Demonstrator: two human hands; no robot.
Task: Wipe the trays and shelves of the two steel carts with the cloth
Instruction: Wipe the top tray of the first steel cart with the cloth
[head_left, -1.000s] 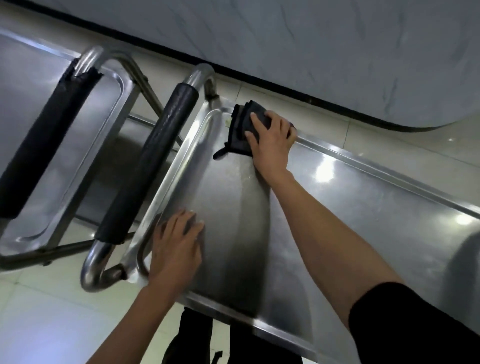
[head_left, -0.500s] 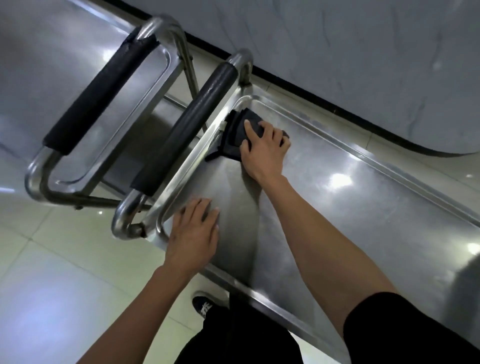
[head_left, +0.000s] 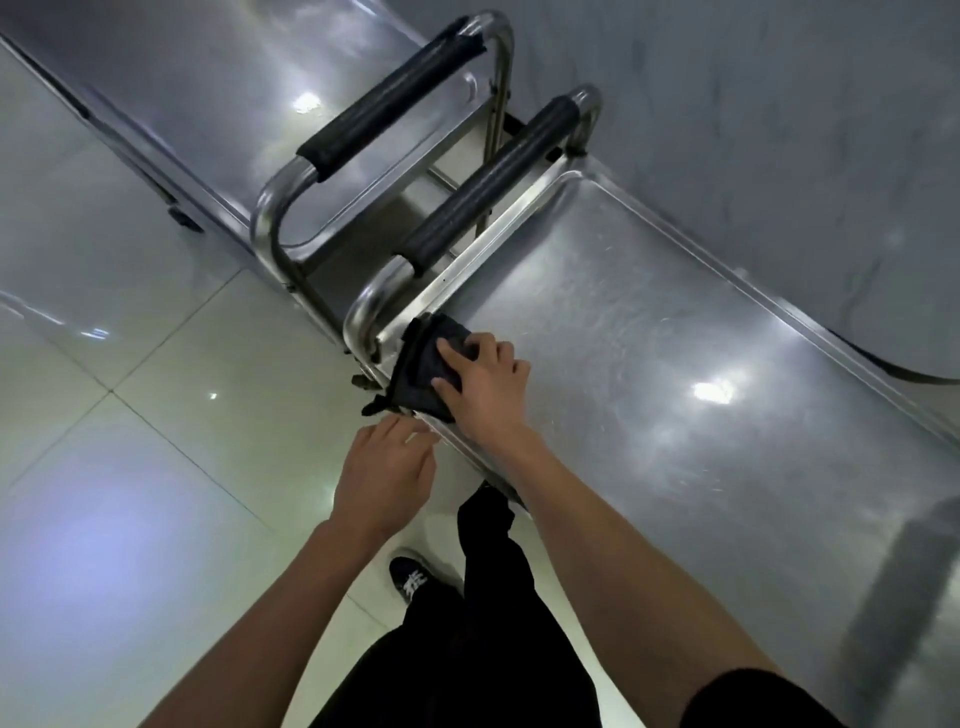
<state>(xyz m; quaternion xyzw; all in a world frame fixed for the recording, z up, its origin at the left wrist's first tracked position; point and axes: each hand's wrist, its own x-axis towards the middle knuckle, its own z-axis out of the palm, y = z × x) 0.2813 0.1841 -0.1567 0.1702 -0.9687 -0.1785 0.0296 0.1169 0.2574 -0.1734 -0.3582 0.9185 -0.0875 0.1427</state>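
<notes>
Two steel carts stand end to end, handles facing each other. The near cart's top tray (head_left: 675, 364) fills the right of the view; the far cart's tray (head_left: 270, 104) lies at the upper left. A dark folded cloth (head_left: 423, 366) sits in the near tray's corner closest to me, below the handle. My right hand (head_left: 480, 384) presses flat on the cloth with spread fingers. My left hand (head_left: 387, 467) hovers just off the tray's front rim, fingers relaxed, holding nothing.
Black foam grips cover both handles, the near handle (head_left: 488, 187) and the far handle (head_left: 389, 104). Pale tiled floor (head_left: 156, 415) spreads to the left. A grey marble wall (head_left: 779, 104) runs behind the near cart. My dark trousers and one shoe (head_left: 410, 577) show below.
My right hand has dragged the cloth along the handle end of the tray from the far corner to the near corner. My left hand has come off the tray surface to just outside the rim.
</notes>
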